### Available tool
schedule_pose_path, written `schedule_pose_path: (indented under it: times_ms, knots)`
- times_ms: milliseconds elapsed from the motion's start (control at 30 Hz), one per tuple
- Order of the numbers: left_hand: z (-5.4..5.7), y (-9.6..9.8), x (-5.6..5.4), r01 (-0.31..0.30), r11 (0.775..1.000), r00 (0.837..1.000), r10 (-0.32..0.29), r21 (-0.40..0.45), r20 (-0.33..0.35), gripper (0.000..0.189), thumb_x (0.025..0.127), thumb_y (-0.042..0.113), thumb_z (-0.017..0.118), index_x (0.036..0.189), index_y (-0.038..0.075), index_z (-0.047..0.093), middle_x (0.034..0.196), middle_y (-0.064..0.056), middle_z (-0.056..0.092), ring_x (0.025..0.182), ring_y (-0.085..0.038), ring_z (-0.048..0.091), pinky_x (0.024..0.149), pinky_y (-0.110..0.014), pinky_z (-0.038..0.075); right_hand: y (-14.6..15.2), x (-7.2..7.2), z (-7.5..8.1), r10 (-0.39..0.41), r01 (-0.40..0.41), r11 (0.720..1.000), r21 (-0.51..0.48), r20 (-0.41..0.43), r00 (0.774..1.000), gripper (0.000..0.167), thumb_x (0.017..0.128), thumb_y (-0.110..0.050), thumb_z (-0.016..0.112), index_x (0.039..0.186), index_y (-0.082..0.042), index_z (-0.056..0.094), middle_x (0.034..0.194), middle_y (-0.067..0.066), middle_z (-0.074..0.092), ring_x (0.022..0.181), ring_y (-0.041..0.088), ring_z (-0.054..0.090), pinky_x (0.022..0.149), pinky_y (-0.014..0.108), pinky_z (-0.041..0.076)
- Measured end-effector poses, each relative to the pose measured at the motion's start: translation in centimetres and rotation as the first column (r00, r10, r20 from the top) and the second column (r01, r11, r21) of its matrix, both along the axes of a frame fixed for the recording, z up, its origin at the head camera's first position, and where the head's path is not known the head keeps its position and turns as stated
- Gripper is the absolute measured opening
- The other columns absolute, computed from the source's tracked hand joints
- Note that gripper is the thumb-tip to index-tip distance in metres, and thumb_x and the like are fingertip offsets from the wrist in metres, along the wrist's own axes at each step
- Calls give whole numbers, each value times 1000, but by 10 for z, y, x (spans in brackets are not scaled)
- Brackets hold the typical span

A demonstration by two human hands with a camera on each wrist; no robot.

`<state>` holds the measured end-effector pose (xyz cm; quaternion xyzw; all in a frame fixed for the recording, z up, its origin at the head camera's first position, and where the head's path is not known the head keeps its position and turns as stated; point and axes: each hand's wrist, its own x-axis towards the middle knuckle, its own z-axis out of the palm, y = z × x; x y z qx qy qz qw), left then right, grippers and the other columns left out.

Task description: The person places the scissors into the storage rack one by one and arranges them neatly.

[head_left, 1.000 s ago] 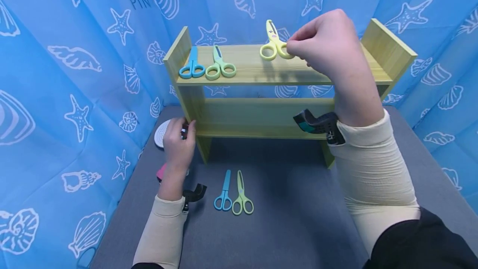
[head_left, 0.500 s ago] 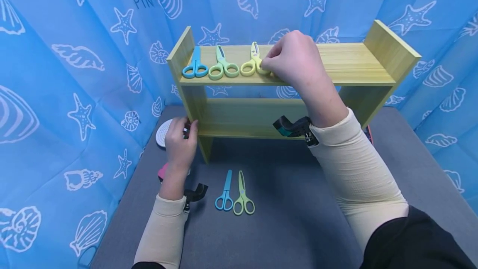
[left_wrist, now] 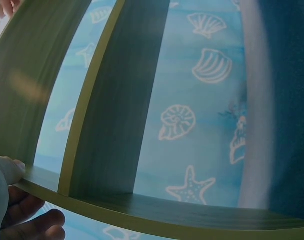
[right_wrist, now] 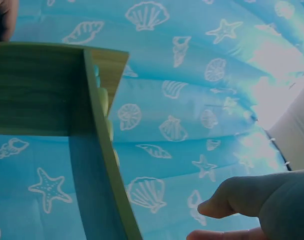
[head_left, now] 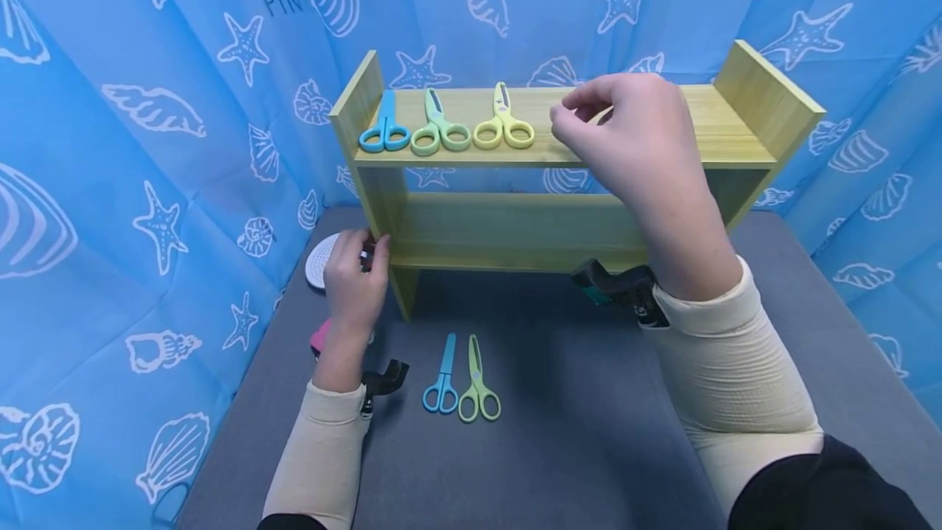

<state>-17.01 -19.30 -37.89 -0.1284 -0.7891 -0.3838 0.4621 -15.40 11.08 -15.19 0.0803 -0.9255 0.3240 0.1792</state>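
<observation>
My right hand (head_left: 640, 129) hovers before the top board of a small wooden shelf (head_left: 515, 227), holding nothing. In the right wrist view its thumb (right_wrist: 231, 200) and a finger are apart. Left of it on the board lie yellow scissors (head_left: 502, 113), light green scissors (head_left: 437, 117) and blue scissors (head_left: 387, 114), tips pointing back. My left hand (head_left: 353, 285) grips the shelf's left side panel. The left wrist view has the thumb (left_wrist: 9, 170) on the panel's inner side and the fingers (left_wrist: 34, 225) round the outer side.
Another blue pair of scissors (head_left: 446, 362) and a green pair (head_left: 477, 375) lie on the grey tabletop (head_left: 559, 448) before the shelf. Beside the left hand are a white round thing (head_left: 316, 264) and something pink (head_left: 320, 338). A blue shell-print curtain (head_left: 184, 39) surrounds the table.
The right hand has brought the yellow scissors left and down onto the top board, let go of them, and drawn back right. The left hand keeps its hold on the shelf.
</observation>
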Motion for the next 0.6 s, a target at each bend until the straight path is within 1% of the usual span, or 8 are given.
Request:
schedule_pose_path:
  times_ms: [100,167,267,367,500,533,600]
  knots:
    - [0,-1,0,-7,1000,1000,7,-4,4,16,97,8,70,94,-8,66,86,-19,63,73,-30,63,58,-46,55,8,13,-4,-21,20,999,-29,-35,999,33,96,-35,59,111,-14,79,98,1,72,78,16,63,66,30,44]
    - [-1,-1,-1,-7,1000,1000,7,-3,5,16,98,8,70,94,-8,67,86,-19,63,73,-29,63,58,-44,55,14,21,-8,-37,33,998,-56,-66,997,32,96,-37,61,111,-14,79,96,2,71,76,16,61,64,29,43]
    - [-2,-1,-1,-11,1000,1000,11,-4,4,16,98,8,70,94,-7,67,85,-18,63,73,-29,62,58,-37,53,23,31,-14,-67,54,993,-105,-115,991,31,96,-36,65,112,-13,79,94,3,70,75,15,60,62,25,42]
    - [-2,-1,-1,-9,1000,1000,9,-2,1,15,97,7,70,94,-7,67,85,-18,62,73,-28,62,58,-37,52,31,41,-20,-101,80,984,-156,-136,985,32,95,-35,68,115,-12,78,96,3,70,76,12,60,64,20,43]
    - [-2,1,0,-5,1000,1000,5,2,0,15,97,7,70,94,-8,67,86,-19,62,73,-29,62,57,-44,54,41,55,-28,-139,105,969,-224,-141,980,33,93,-32,72,117,-11,78,96,2,70,77,10,61,67,16,46]
    - [-1,1,0,-6,1000,1000,6,5,-2,16,97,7,70,94,-8,67,86,-19,62,73,-30,62,57,-45,54,44,58,-30,-145,107,965,-240,-145,979,32,93,-31,73,117,-11,78,95,1,69,77,10,61,68,14,46]
    - [-1,1,0,-11,1000,1000,11,7,-1,16,97,8,71,94,-8,67,86,-18,63,74,-29,62,58,-40,54,49,64,-35,-152,109,959,-263,-150,977,32,92,-30,75,117,-10,78,93,-1,69,78,10,62,69,12,48]
